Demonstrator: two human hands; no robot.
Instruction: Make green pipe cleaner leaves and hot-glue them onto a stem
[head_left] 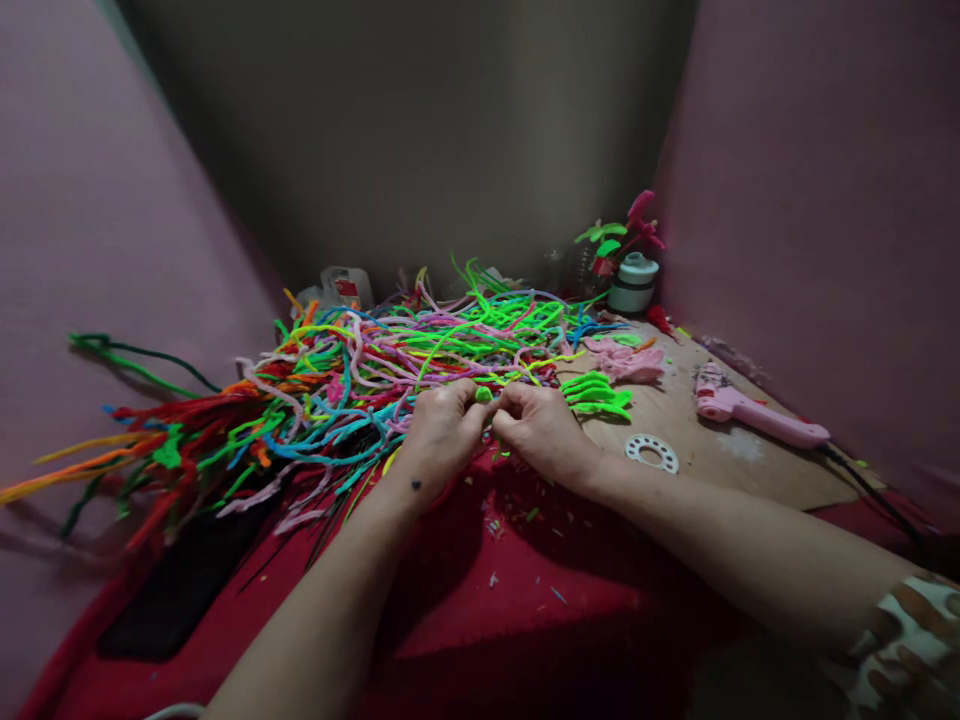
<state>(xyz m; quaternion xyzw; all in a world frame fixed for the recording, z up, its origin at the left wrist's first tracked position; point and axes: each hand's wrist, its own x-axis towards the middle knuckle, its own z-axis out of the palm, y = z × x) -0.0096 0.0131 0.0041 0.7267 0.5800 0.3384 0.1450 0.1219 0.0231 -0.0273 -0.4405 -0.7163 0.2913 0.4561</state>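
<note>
A: What sits closest to us?
B: Our forearms, the right one in a patterned sleeve [911, 640].
A: And our fingers?
B: Our left hand [439, 430] pinches a small green piece [484, 395]; our right hand [544, 430] has its fingertips drawn together just beside it, but we can't tell what they grip.
A: Around them?
B: We've a tangled heap of fuzzy stems [487, 345] right behind, green strips [600, 395] near our right hand, and a pink glue gun [757, 405] farther right.
A: Underneath?
B: Red cloth [510, 610], a tan board [720, 485], pinkish walls [825, 200] either side.
</note>
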